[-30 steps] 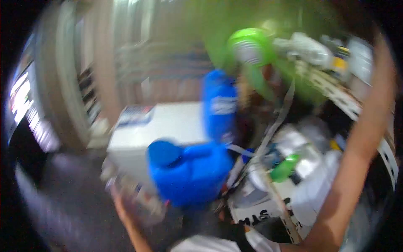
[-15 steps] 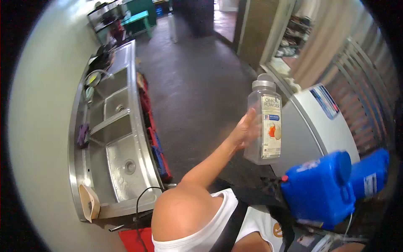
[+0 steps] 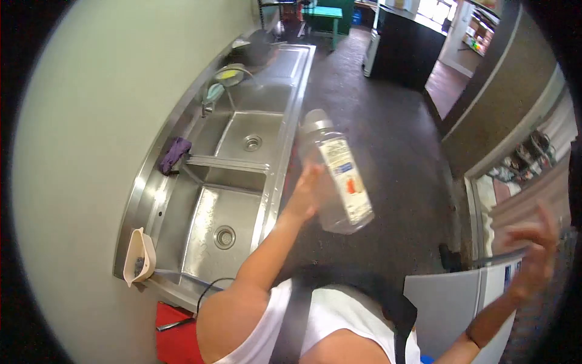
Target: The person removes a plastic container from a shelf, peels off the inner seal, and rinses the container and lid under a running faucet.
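My left hand (image 3: 310,188) is closed around the side of a clear plastic onion powder bottle (image 3: 342,182) with a grey cap. The bottle leans, cap toward the upper left, above the floor just right of the sink. Off to the right, my right hand (image 3: 533,258) is raised and smeared by motion. Its fingers curl around a thin grey rod (image 3: 500,259) with a dark head (image 3: 450,258) pointing left, over the white refrigerator (image 3: 442,297).
A steel double sink (image 3: 224,209) runs along the left wall. On its ledge are a purple cloth (image 3: 175,155) and a beige corner caddy (image 3: 140,255). A bowl (image 3: 230,75) sits by the faucet. Farther off stand a dark counter (image 3: 405,48) and a turquoise table (image 3: 323,12).
The view has swung right and toward the sink. The bottle, still in my left hand, has come closer to the sink and tilted. My right hand has come into view with the rod.
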Demonstrator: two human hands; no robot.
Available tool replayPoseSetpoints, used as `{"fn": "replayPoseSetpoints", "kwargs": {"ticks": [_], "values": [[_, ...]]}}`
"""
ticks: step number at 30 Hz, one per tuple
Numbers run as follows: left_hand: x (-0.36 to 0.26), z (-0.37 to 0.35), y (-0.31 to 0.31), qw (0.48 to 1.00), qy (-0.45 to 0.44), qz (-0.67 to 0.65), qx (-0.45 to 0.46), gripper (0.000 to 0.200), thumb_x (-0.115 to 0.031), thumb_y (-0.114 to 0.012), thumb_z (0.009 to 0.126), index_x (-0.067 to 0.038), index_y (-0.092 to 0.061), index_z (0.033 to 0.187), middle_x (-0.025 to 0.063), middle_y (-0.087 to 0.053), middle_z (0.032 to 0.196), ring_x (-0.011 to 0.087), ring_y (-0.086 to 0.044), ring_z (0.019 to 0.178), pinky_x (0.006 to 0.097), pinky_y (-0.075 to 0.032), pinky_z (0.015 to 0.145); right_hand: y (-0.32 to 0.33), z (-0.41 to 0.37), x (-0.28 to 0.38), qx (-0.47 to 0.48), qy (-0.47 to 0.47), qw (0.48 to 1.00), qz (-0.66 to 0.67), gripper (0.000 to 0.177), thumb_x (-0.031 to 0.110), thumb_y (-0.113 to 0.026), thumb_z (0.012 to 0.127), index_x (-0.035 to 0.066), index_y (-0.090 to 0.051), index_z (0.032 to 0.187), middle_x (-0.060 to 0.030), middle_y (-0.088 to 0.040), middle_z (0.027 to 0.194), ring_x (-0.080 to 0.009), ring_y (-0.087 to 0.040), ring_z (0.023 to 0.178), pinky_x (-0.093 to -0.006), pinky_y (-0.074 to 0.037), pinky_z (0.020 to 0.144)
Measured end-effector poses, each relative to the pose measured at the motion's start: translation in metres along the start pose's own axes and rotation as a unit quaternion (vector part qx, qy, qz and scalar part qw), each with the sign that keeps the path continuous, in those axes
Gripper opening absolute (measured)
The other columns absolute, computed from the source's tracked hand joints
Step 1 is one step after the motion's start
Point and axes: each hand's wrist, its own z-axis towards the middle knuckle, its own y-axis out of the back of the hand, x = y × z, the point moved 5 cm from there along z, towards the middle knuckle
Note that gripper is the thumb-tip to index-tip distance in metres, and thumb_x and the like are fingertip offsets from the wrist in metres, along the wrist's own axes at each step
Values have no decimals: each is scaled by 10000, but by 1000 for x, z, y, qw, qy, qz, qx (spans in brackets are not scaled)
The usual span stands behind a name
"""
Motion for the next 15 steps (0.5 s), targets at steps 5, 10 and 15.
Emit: {"fn": "replayPoseSetpoints", "kwargs": {"ticks": [5, 10, 15], "values": [[-57, 16, 60, 987, -83, 17, -140, 828, -631, -466, 883, -20, -299, 1416, 162, -435, 1387, 300, -451, 1263, 457, -362, 1064, -175, 22, -110, 266, -119, 941, 170, 369, 14, -530, 863, -6, -550, 1231, -103, -650, 850, -127, -603, 693, -247, -499, 608], [-98, 60, 145, 952, -156, -4, -265, 844, -695, -444, 854, -51, -352, 1392, 189, -497, 1310, 329, -530, 1158, 485, -443, 966, -299, 54, -218, 339, -194, 878, 278, 231, 94, -510, 933, -44, -652, 1052, -115, -676, 852, -141, -624, 745, -272, -516, 638], [-121, 103, 223, 907, -234, -42, -348, 807, -714, -448, 837, -75, -441, 1330, 206, -587, 1152, 407, -621, 977, 529, -560, 739, -445, 122, -291, 505, -150, 800, 288, 371, 245, -456, 980, -56, -671, 1009, -123, -696, 872, -168, -636, 798, -320, -506, 738]]}}
